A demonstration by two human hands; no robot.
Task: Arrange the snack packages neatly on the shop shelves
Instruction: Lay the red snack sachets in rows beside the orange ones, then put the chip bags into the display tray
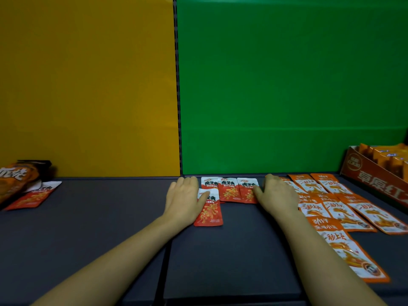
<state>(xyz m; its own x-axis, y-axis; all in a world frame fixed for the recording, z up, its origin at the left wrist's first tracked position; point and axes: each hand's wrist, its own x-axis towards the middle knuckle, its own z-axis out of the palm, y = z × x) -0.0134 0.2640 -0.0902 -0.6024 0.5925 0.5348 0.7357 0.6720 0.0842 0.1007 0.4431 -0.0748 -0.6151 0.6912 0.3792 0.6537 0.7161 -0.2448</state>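
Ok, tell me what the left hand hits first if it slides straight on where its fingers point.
Probably the green back panel, right by its seam with the yellow panel. No packet lies ahead of the left hand; the red packets sit beside it.

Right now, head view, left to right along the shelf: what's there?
Shelf order: dark snack bag → lone red packet → left hand → row of red packets → right hand → orange packets → cardboard display box.
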